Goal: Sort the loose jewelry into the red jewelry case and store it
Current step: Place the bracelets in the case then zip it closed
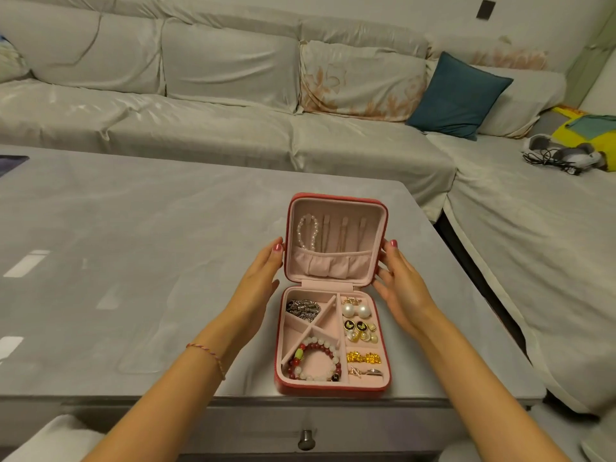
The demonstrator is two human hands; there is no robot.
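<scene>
Head view: our left hand (263, 268) and right hand (396, 278), both open, press flat against the raised lid (335, 208) of the red jewelry case (330, 390). If we swing it shut fast, the pearl bracelet (306, 233) hung inside could slip and catch in the seam.

I am looking at a grey bench (133, 228) filling the lower left of the frame, with a round drawer knob (306, 439) showing at its front edge near the bottom centre. A pale covered sofa (200, 95) is stretching across the top and bending down the right side. A teal cushion (460, 95) is leaning against its back at upper right. At the far right, a yellow item (586, 133) and tangled black cables (550, 160) are lying on the seat.
</scene>
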